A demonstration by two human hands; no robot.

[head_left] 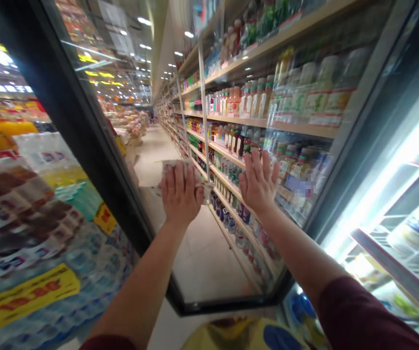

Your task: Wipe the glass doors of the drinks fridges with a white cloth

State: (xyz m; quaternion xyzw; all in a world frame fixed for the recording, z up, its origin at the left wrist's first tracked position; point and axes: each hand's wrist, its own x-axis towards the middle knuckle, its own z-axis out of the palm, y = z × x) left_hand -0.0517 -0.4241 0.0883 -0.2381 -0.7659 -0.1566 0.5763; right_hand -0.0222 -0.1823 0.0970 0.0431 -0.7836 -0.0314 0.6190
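Observation:
A glass door (227,307) with a dark frame stands before me, and shelves show in its glass. My left hand (181,192) lies against the pane with a pale, crumpled cloth (198,176) under its palm and fingers. Some of the cloth's edges stick out past the hand, and the rest is hidden. To the right, my right hand (259,182) touches the glass with fingers spread, and nothing shows in it. Both arms reach forward from dark maroon sleeves (358,311).
A lit cooler (395,243) with packaged goods on wire shelves is close on the right. At left, stacked packs of bottles (60,233) bear a yellow price sign (27,296). Low in front sits something yellow with a blue patch (246,335).

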